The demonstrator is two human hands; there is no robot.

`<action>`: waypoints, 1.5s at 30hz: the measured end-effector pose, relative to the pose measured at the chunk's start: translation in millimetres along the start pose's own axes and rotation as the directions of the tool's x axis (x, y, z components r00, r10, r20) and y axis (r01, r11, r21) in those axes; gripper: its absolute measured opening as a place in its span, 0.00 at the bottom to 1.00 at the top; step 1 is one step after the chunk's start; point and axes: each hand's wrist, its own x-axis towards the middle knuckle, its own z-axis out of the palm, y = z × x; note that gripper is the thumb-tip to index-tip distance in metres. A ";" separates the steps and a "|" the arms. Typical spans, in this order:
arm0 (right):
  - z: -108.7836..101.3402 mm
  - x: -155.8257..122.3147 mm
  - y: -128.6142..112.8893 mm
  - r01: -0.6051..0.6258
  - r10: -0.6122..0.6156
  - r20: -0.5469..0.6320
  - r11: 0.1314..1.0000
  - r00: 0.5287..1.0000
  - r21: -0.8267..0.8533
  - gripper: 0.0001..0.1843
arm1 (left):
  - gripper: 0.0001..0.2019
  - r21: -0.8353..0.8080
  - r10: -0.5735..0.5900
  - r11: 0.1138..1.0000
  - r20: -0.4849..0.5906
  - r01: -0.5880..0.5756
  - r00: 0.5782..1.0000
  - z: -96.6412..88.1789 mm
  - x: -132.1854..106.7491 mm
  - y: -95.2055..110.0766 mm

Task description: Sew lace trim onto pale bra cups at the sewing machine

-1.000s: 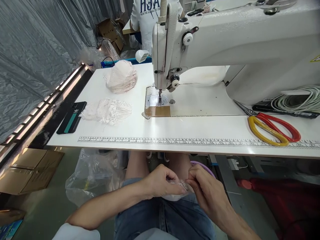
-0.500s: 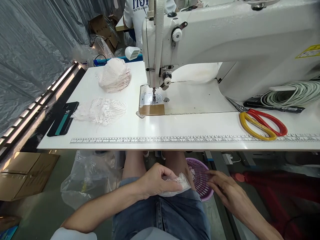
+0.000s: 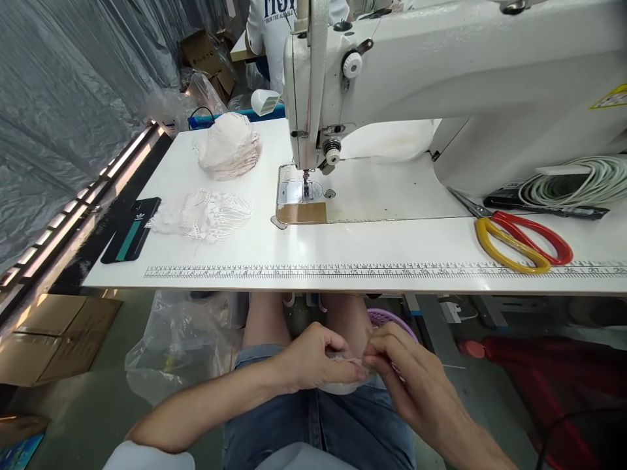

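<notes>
Over my lap, my left hand (image 3: 321,359) is closed on a small white lace piece (image 3: 343,388), most of it hidden by the fingers. My right hand (image 3: 409,375) meets it from the right, thumb and fingers pinched at the edge of the lace. On the table to the left lie more white lace pieces (image 3: 203,215) and, behind them, a stack of pale fabric pieces (image 3: 229,147). The sewing machine (image 3: 306,104) stands beyond my hands, its needle over the metal plate.
Red-and-yellow scissors (image 3: 524,238) and coiled cord (image 3: 568,186) lie at the right. A black phone-like case (image 3: 131,230) is at the left. Below the table are a purple basket (image 3: 392,318), a plastic bag (image 3: 181,352) and a cardboard box (image 3: 59,336). Another person (image 3: 269,39) sits behind the machine.
My right hand has moved left from beside the purple basket to the lace piece and now pinches its edge. My left hand keeps its hold. The view has shifted slightly.
</notes>
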 end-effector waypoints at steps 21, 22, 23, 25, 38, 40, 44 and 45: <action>4.5 6.0 1.2 0.026 -0.011 0.103 0.990 0.995 -0.141 0.12 | 0.14 0.091 -0.044 0.995 -0.009 0.045 0.999 -3.5 -1.5 0.0; 4.8 4.2 4.3 0.051 -0.035 0.080 0.978 0.996 -0.203 0.12 | 0.15 0.070 -0.062 0.996 -0.004 0.062 0.998 -4.0 -1.3 -0.6; 4.9 1.7 9.2 0.068 -0.055 0.053 0.956 0.997 -0.285 0.13 | 0.15 0.048 -0.082 0.996 0.007 0.081 0.997 -4.4 -0.9 -1.3; 4.6 -6.0 25.5 0.057 -0.064 0.001 0.878 0.998 -0.475 0.14 | 0.16 0.001 -0.126 0.992 0.045 0.126 0.991 -5.0 -0.1 -2.3; -25.6 -23.1 31.8 -0.249 0.233 0.220 0.967 0.947 0.051 0.21 | 0.17 -0.117 -0.062 0.991 0.045 0.067 0.997 -7.9 3.6 -0.7; -23.7 -6.5 12.3 -0.265 0.207 0.285 0.947 0.936 0.182 0.22 | 0.16 -0.089 -0.038 0.995 0.018 0.040 0.999 -6.4 1.5 0.4; -13.6 11.4 3.3 -0.335 0.229 0.356 0.902 0.906 0.273 0.17 | 0.13 -0.036 0.045 0.998 -0.024 -0.045 0.999 -8.2 -4.7 0.7; -11.5 12.5 4.6 -0.363 0.242 0.369 0.881 0.897 0.304 0.17 | 0.13 -0.031 0.061 0.998 -0.023 -0.062 0.998 -9.5 -6.2 0.2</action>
